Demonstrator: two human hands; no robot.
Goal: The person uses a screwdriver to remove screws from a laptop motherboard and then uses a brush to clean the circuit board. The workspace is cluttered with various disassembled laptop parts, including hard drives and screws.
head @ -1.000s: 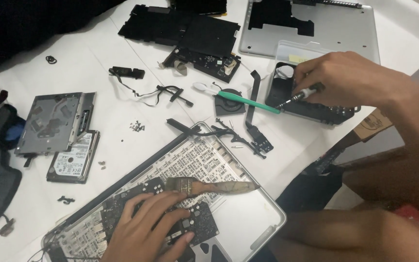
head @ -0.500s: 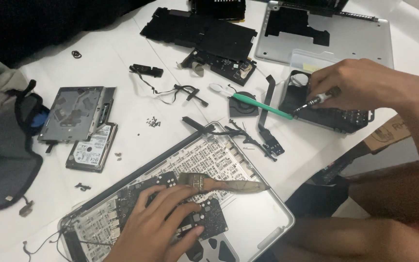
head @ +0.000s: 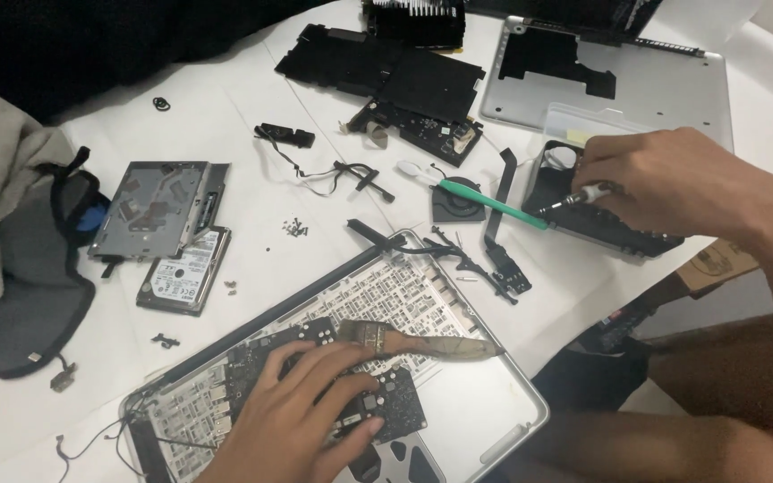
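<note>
left hand (head: 301,416) lies flat, fingers loose, on dark board (head: 333,385) inside open laptop shell (head: 485,420), grasping nothing. right hand (head: 673,183) grips small screwdriver (head: 570,200), tip on black part (head: 601,224) on white surface (head: 243,116). old brush (head: 422,340) lies beside left hand.

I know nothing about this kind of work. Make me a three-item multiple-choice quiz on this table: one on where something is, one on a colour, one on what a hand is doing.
1. Where does the worn wooden-handled brush lie?
A. across the opened silver laptop base
B. on the grey cloth
C. on the silver laptop lid

2. What colour is the thin plastic pry tool beside the round black fan?
A. red
B. green
C. yellow

3. What is the right hand doing?
A. resting flat on the white table
B. holding a slim silver-tipped screwdriver over a black component
C. lifting the hard drive

Answers:
1 A, the brush lies over the laptop's inner frame, just above the left hand.
2 B, its shaft is plainly green.
3 B, the fingers pinch the screwdriver, tip pointing at the black part.
</note>
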